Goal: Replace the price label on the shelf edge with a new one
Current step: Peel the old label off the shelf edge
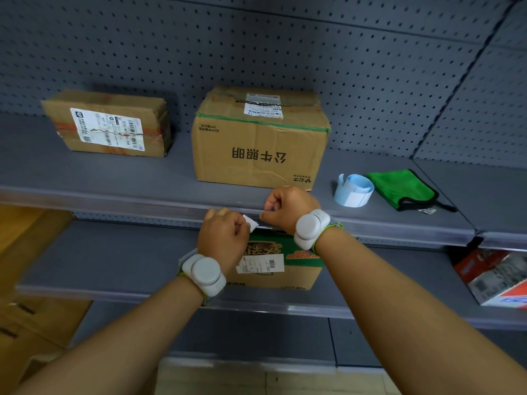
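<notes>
Both hands meet at the clear plastic label strip on the front edge of the grey shelf (114, 199). My left hand (222, 238) pinches a small white price label (252, 223) by its left end, tilted just below the strip. My right hand (288, 208) is curled with fingertips on a white bit of label at the strip, right of the left hand. A roll of blue-backed blank labels (353, 191) lies on the shelf to the right.
Two cardboard boxes stand on the shelf: a small one (111, 125) at the left, a large one (259, 138) just behind my hands. A green cloth (402, 188) lies beside the roll. On the lower shelf sit a green-printed carton (285, 266) and a red-white box (496, 276).
</notes>
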Demonstrator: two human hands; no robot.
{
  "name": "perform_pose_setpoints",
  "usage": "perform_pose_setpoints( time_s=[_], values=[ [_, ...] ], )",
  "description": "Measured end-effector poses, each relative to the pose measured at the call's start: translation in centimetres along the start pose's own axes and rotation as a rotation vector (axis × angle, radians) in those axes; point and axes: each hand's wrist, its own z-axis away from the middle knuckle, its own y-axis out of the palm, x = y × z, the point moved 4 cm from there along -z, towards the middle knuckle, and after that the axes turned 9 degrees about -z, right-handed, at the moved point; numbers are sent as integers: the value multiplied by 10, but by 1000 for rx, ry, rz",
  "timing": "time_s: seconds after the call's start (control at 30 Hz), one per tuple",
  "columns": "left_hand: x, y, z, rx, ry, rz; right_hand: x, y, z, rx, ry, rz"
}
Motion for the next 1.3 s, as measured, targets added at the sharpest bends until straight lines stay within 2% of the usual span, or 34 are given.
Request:
perform_pose_setpoints(
  time_s=[0.2, 0.33, 0.6, 0.9, 1.3],
  values=[
    [-3, -4, -1, 40, -57, 78, 0, 0, -1, 1, 0, 16],
    [-3, -5, -5, 9, -128, 99, -1, 1, -1, -13, 11, 16],
    [4, 0, -5, 20, -55, 101, 1, 3, -2, -37, 16, 41],
    [5, 0, 0, -59, 0, 53, 0, 4, -3, -39, 13, 38],
    [8, 6, 10, 45, -109, 96, -1, 5, -3, -48, 30, 40]
  ],
)
